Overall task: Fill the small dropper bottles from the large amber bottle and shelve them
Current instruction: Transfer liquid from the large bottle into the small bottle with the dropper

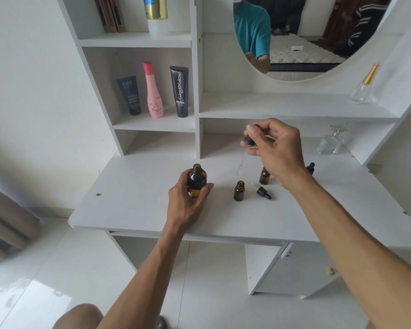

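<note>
Presently on the white vanity desk (133, 205): one large amber bottle (197, 180), uncapped, upright, clasped round its lower body by the left hand (188, 203). Glass by the look of it, so rigid, smooth and breakable; judged light enough for one hand, best held at the body well below the open neck. One dropper cap (248, 140) with clear pipette (240, 162), pinched at its black collar between thumb and fingers of the right hand (274, 148), raised above the desk; the pipette looks thin and brittle, so the collar or bulb is the sound place to grip, never the tube. One small amber bottle (239, 190), open, standing free just right of the large one; light and likely to tip if nudged. A second small bottle (264, 176) stands partly behind the right wrist. One loose dropper cap (263, 192) lies on its side between them. A further capped small bottle (310, 167) stands beyond the forearm. Nothing amber yet on the shelf (294, 112).
</note>
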Action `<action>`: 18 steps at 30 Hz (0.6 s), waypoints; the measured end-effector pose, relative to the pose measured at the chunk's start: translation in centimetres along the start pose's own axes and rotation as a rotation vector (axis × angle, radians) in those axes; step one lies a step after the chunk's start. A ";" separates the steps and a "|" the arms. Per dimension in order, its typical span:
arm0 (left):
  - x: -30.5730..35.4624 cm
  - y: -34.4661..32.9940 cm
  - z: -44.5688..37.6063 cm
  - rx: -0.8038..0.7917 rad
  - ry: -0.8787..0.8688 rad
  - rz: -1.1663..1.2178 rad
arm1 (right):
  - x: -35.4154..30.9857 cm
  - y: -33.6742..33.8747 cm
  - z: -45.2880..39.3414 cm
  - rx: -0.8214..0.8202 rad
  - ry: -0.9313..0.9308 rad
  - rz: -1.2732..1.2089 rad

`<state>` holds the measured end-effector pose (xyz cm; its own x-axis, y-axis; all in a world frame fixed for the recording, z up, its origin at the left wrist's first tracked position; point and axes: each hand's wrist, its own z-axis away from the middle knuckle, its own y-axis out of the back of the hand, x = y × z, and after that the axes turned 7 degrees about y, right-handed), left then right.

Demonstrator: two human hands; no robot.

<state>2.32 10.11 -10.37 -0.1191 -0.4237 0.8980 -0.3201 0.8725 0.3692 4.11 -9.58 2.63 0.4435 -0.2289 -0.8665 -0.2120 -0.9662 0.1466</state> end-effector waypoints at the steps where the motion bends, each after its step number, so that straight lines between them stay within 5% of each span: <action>1: 0.0 0.0 0.0 0.000 0.003 -0.003 | 0.4 0.2 0.2 0.002 -0.009 0.011; 18: 0.2 -0.1 0.1 0.005 0.001 -0.008 | 2.2 0.5 1.3 -0.004 -0.040 0.046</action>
<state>2.24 9.98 -10.27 -0.1157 -0.4305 0.8951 -0.3261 0.8677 0.3751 3.84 -10.40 0.14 0.3984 -0.2681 -0.8772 -0.2280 -0.9553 0.1884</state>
